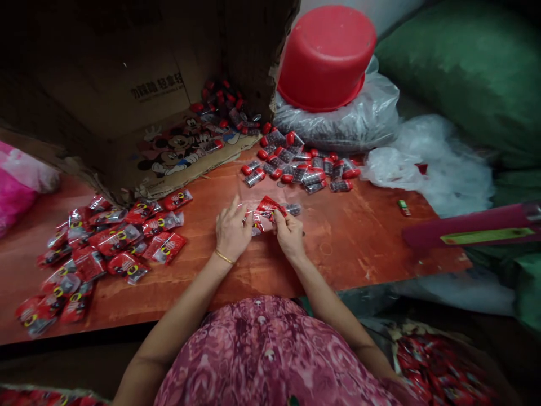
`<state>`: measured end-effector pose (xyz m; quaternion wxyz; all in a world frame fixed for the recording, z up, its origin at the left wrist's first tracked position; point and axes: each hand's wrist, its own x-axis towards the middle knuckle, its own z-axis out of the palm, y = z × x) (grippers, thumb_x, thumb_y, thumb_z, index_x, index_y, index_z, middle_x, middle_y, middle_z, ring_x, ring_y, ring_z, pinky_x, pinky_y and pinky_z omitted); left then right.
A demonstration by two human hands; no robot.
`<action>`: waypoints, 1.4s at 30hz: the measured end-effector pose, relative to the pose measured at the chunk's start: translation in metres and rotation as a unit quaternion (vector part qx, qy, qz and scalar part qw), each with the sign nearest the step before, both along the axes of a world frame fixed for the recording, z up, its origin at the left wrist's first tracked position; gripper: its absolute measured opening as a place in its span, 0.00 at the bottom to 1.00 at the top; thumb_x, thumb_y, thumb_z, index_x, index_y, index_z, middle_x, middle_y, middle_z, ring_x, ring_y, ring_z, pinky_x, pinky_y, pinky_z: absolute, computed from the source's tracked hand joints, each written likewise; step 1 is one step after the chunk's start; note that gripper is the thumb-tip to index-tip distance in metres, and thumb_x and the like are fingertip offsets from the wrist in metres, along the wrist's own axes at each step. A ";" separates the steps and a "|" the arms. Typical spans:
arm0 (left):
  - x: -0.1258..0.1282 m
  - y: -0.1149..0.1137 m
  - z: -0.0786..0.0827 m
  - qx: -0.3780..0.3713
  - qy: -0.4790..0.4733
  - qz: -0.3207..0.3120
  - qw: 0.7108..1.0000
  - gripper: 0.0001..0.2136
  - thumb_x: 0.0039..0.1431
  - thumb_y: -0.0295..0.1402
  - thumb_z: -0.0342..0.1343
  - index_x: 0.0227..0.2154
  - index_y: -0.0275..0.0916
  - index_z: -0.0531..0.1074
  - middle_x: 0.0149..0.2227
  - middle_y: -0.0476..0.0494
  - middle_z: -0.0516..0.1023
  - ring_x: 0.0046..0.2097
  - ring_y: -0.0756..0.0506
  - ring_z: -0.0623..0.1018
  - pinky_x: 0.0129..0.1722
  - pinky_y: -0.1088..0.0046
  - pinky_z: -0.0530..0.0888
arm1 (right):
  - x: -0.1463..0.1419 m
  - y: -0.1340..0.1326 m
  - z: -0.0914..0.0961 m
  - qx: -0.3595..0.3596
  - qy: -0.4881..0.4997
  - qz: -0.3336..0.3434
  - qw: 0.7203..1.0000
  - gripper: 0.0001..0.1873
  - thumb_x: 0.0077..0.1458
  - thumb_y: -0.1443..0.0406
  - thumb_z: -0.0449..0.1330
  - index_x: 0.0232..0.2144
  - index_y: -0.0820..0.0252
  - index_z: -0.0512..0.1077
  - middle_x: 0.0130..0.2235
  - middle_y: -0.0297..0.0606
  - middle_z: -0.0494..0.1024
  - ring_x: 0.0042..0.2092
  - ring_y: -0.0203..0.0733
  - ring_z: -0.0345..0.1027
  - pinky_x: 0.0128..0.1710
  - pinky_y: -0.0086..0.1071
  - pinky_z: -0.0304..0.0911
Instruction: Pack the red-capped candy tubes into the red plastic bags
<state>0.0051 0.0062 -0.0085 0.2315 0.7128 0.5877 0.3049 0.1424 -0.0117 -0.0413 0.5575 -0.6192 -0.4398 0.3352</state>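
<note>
Between my hands is a small red and clear plastic packet (pixel 267 207), held just above the table. My left hand (pixel 233 230), with a thin gold-coloured bracelet at the wrist, grips its left side by thumb and fingers. On the other side my right hand (pixel 289 233) pinches the packet's edge. A small dark container (pixel 293 209) lies right behind my right fingers. Farther back is a loose group of small clear containers (pixel 291 160) with red caps and dark contents. Several filled red packets (pixel 114 237) are piled to the left.
A big cardboard box (pixel 169 135) lies on its side at the back left, more red-capped containers inside. A red tub (pixel 327 56) sits upside down on a plastic bag (pixel 342 121). A magenta bar (pixel 473 228) juts in from the right over the reddish table (pixel 359 248).
</note>
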 end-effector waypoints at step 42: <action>0.000 -0.011 0.017 -0.373 -0.533 0.125 0.749 0.19 0.30 0.45 0.67 0.23 0.34 0.75 0.21 0.48 0.77 0.23 0.53 0.73 0.24 0.80 0.66 | 0.065 -0.038 0.009 -0.013 -0.114 0.160 0.980 0.14 0.54 0.58 0.51 0.35 0.60 0.71 0.24 0.34 0.72 0.24 0.37 0.64 0.25 0.30 0.60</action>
